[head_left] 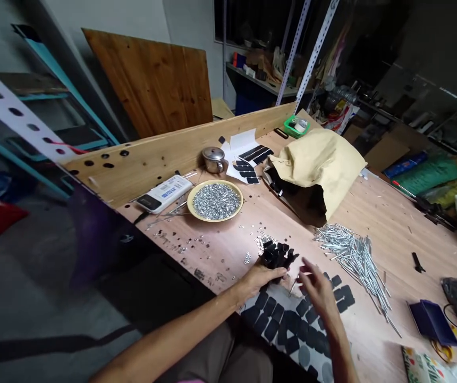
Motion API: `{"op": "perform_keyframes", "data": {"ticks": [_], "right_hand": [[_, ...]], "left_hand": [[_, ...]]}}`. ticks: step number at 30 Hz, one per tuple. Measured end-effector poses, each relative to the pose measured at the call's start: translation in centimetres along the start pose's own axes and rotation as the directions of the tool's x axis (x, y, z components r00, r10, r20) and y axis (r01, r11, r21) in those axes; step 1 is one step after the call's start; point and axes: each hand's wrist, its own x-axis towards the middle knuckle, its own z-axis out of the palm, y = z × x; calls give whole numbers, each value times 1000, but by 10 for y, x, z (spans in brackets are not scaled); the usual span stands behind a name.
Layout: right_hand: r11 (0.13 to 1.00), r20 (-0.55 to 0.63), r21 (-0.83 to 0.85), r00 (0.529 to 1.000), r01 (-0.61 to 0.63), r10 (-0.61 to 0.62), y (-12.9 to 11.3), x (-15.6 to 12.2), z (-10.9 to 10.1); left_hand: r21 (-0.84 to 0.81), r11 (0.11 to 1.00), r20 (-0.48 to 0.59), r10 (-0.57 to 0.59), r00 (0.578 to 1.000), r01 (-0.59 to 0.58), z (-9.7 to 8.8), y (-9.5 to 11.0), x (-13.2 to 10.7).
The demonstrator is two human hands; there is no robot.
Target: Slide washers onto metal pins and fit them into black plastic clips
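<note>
A person is wearing plain, dark grey-brown trousers (pixel 212 357), the dull cloth creasing softly across the lap. A thin strip of pink cloth (pixel 191 381) is peeking in at the bottom edge, showing too little to identify the garment. The left forearm (pixel 180 331) and right forearm (pixel 340 343) are appearing bare and slender, narrowing toward an ungloved left hand (pixel 257 279) and right hand (pixel 319 290).

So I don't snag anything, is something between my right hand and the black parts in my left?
Nothing visible blocks it: a gap separates your right hand from the black parts in your left hand. A thin rod shows beside the right hand, possibly held.
</note>
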Motion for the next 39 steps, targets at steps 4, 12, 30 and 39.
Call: {"op": "perform_keyframes", "data": {"ticks": [4,12,30,39], "right_hand": [[678,-402,-600,893,-425,203,36,9,-61],[321,-189,-920,972,-225,139,69,31,-96],[940,-464,307,886,149,11,-43,-40,-27],[933,-275,-276,912,229,-305,-34,-51,-46]], "left_hand": [[-120,984,7,-135,991,135,3,6,-1],[-116,990,19,-77,997,78,16,9,-4],[353,869,195,293,936,-346,15,-13,-9],[414,794,146,426,893,-446,7,4,-11]]}}
